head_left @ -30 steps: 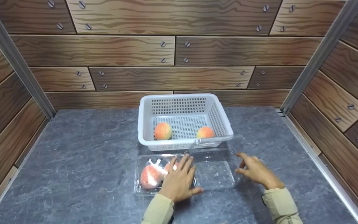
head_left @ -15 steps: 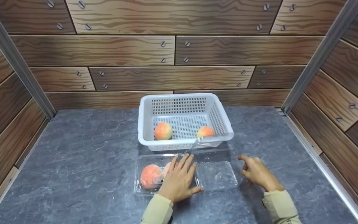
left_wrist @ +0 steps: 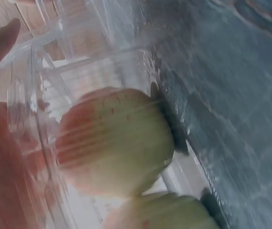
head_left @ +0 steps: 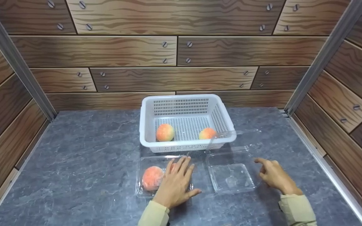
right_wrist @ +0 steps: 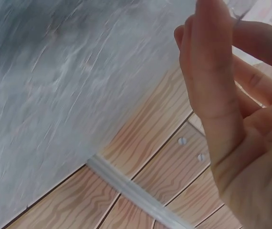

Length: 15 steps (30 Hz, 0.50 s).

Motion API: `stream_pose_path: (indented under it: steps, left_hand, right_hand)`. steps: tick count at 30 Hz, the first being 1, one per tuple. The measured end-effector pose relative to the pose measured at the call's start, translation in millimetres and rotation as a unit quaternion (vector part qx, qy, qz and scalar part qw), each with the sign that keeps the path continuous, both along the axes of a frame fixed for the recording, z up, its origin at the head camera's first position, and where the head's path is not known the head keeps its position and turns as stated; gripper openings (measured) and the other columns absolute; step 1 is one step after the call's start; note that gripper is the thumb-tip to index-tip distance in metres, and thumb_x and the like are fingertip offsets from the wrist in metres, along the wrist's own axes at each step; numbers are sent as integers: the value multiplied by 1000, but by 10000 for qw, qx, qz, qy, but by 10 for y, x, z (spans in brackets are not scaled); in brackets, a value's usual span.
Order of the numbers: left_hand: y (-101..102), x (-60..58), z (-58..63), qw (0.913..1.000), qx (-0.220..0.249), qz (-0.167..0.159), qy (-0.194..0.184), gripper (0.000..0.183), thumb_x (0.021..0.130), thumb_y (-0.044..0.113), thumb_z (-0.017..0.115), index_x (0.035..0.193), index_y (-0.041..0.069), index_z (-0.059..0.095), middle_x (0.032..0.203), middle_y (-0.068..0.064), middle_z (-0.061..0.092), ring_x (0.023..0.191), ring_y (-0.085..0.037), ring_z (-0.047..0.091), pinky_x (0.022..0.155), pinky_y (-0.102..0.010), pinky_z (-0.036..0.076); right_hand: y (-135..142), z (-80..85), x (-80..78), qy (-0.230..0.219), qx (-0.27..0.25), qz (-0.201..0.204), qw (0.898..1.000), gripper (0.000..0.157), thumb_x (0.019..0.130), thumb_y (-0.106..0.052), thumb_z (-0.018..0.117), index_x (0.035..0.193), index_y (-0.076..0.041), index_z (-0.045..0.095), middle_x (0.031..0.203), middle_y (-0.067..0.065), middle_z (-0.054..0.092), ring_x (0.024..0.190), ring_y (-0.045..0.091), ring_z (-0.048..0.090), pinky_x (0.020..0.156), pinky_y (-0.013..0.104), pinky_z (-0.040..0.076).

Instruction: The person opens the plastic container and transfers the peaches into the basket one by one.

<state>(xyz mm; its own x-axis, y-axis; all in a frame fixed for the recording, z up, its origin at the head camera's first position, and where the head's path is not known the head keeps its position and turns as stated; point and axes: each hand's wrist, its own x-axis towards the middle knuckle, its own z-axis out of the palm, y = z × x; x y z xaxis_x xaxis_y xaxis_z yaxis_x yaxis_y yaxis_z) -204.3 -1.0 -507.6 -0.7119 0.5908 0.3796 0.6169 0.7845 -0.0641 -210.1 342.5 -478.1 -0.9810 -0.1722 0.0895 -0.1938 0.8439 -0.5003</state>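
My left hand lies with fingers spread on the lid of a closed clear plastic clamshell box. Inside that box sits a peach, and a second peach is partly covered by the hand in the head view. To its right stands another clear clamshell box, its lid raised and nothing in its base. My right hand is at this box's right edge, thumb and index finger pinching the clear plastic; a bit of it shows by the fingertips in the right wrist view.
Behind the boxes is a white slotted basket with two peaches, one at the front left and one at the front right. The raised lid overlaps its front right corner in the head view. Wood-patterned walls enclose the grey table.
The opened box has slid right with my right hand, leaving a gap between the two boxes. My left hand has shifted slightly left on the closed lid.
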Motion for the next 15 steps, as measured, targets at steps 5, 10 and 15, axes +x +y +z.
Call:
stream_pose_path:
  steps: [5, 10, 15]
  left_hand:
    - [-96, 16, 12, 10000, 75, 30, 12, 83, 80, 72, 37, 132, 7, 46, 142, -13, 35, 130, -29, 31, 103, -53, 24]
    - [-186, 2, 52, 9998, 143, 126, -78, 82, 81, 71, 37, 133, 7, 44, 141, -12, 36, 130, -29, 30, 104, -52, 22]
    - [-255, 37, 37, 9990, 206, 202, -340, 81, 80, 68, 44, 133, 6, 44, 142, -13, 35, 130, -29, 30, 104, -54, 20]
  right_hand:
    - [213, 14, 16, -180, 78, -163, 9997, 48, 68, 15, 53, 115, 9, 53, 66, 7, 59, 51, 13, 51, 44, 25, 45]
    - [454, 47, -16, -157, 302, -290, 9990, 45, 68, 13, 56, 113, 10, 53, 69, 13, 61, 58, 19, 55, 50, 32, 48]
    - [660, 22, -59, 47, 532, -382, 9978, 42, 68, 12, 58, 109, 10, 55, 69, 14, 62, 61, 24, 58, 52, 38, 50]
